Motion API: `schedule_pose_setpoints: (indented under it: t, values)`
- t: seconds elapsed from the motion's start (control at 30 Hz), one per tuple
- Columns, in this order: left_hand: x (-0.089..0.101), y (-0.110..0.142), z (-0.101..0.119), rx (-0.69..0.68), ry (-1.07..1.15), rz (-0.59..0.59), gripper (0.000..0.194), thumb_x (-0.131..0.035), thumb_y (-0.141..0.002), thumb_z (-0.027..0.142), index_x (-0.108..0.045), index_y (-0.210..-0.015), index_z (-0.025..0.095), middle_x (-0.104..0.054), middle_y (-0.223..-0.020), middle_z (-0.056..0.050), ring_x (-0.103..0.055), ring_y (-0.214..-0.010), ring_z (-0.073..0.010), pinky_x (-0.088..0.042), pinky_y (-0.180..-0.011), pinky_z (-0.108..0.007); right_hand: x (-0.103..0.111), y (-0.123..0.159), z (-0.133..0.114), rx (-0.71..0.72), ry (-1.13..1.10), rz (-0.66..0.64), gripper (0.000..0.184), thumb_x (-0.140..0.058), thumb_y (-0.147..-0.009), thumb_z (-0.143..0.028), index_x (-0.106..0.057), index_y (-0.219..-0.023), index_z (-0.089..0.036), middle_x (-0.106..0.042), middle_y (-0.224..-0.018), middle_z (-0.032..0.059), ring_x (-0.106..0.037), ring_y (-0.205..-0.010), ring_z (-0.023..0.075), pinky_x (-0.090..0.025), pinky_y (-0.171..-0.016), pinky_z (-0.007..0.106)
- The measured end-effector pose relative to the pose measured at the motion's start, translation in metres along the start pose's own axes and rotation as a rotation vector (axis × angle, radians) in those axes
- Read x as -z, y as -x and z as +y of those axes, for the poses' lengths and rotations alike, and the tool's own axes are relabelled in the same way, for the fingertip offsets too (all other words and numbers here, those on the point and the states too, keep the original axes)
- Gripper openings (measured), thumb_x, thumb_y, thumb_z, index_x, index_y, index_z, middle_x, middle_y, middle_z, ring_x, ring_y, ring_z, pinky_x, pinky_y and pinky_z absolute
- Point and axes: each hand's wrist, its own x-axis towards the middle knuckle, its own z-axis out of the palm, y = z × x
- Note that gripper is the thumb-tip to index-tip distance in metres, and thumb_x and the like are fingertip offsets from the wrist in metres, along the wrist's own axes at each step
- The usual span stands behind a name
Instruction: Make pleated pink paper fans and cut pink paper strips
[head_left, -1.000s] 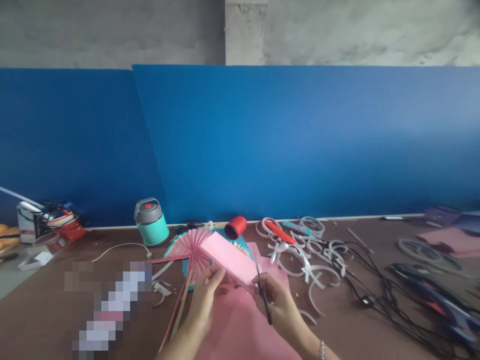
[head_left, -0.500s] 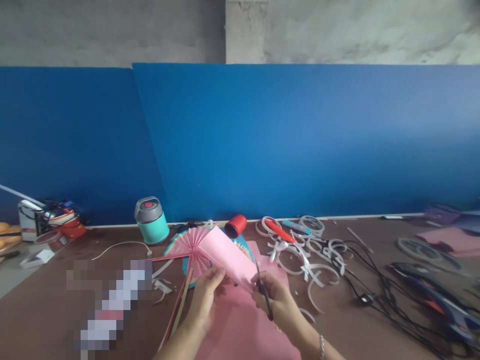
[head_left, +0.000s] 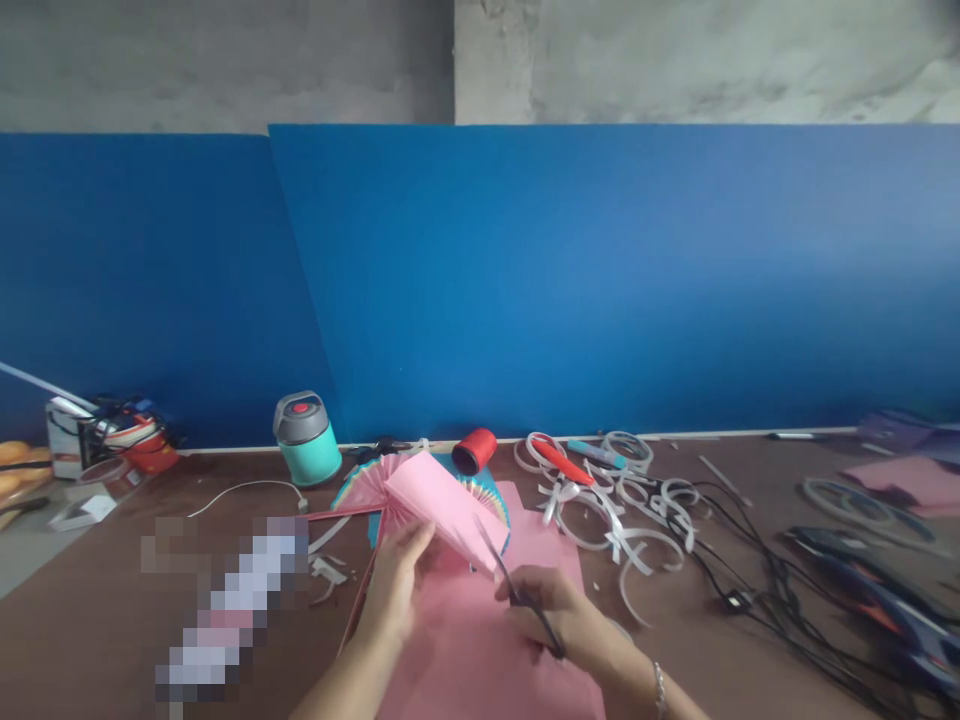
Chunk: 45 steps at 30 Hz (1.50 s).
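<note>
A folded piece of pink paper [head_left: 442, 500] is pinched at its lower left edge by my left hand [head_left: 401, 575]. In my right hand [head_left: 551, 605] is a pair of dark-handled scissors [head_left: 536, 610], its blades pointing up and left beside the paper's right end. Whether the blades touch the paper I cannot tell. Behind the folded piece lies a pleated pink paper fan [head_left: 371, 487] with a blue and yellow edge. Larger pink sheets [head_left: 480, 650] lie flat beneath both hands.
A red spool [head_left: 475, 452] and a teal jar [head_left: 307, 445] stand at the back. White tape loops [head_left: 585, 520], a red cutter [head_left: 561, 462] and black cables [head_left: 772, 590] lie to the right. A blue panel [head_left: 525, 280] closes off the table's rear.
The scissors and my right hand have moved slightly right and down, away from the paper's end. My left hand has shifted a little left and up, still pinching the folded paper.
</note>
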Motion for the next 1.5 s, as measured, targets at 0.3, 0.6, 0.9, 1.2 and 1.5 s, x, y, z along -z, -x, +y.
schedule_pose_setpoints:
  t: [0.3, 0.6, 0.9, 1.2, 1.5]
  values:
    - [0.004, -0.005, -0.001, 0.050, 0.188, 0.089, 0.032, -0.085, -0.054, 0.028, -0.067, -0.077, 0.014, -0.067, -0.068, 0.001, -0.062, -0.058, -0.0088, -0.046, -0.048, -0.015, 0.014, 0.009, -0.008, -0.107, -0.007, -0.210, 0.023, -0.064, -0.065, -0.025, -0.068, -0.082, -0.010, -0.055, -0.046, -0.0040, -0.047, -0.036, 0.0044, -0.027, -0.035, 0.013]
    - [0.003, -0.004, -0.003, 0.072, 0.211, 0.111, 0.031, -0.086, -0.052, 0.025, -0.067, -0.074, 0.015, -0.066, -0.065, 0.002, -0.063, -0.058, -0.0085, -0.047, -0.048, -0.014, 0.014, 0.007, -0.005, -0.110, -0.165, -0.271, 0.021, -0.061, -0.064, -0.023, -0.066, -0.079, -0.009, -0.061, -0.049, -0.0005, -0.049, -0.034, 0.0053, -0.023, -0.030, 0.013]
    - [-0.008, 0.006, -0.001, 0.111, -0.003, -0.032, 0.023, -0.081, -0.058, 0.031, -0.069, -0.070, 0.015, -0.068, -0.063, 0.000, -0.061, -0.057, -0.0105, -0.045, -0.052, -0.019, 0.005, 0.004, -0.005, -0.085, 0.000, -0.164, 0.017, -0.064, -0.066, -0.022, -0.066, -0.078, -0.010, -0.052, -0.045, -0.0055, -0.047, -0.038, 0.0053, -0.030, -0.036, 0.013]
    - [-0.012, 0.010, -0.006, 0.106, -0.027, -0.063, 0.034, -0.081, -0.056, 0.035, -0.072, -0.080, 0.014, -0.072, -0.067, -0.004, -0.065, -0.061, -0.0173, -0.048, -0.061, -0.027, -0.010, -0.004, 0.008, -0.063, -0.046, -0.058, 0.022, -0.068, -0.064, -0.024, -0.061, -0.080, -0.011, -0.054, -0.049, -0.0043, -0.048, -0.041, 0.0064, -0.034, -0.038, 0.015]
    - [-0.019, 0.017, 0.000, 0.126, 0.049, -0.074, 0.032, -0.080, -0.057, 0.036, -0.072, -0.078, 0.014, -0.073, -0.074, -0.007, -0.067, -0.069, -0.0221, -0.050, -0.064, -0.030, -0.010, -0.007, 0.015, -0.060, -0.084, -0.040, 0.028, -0.069, -0.062, -0.023, -0.061, -0.087, -0.013, -0.053, -0.048, -0.0066, -0.047, -0.038, 0.0065, -0.034, -0.036, 0.015]
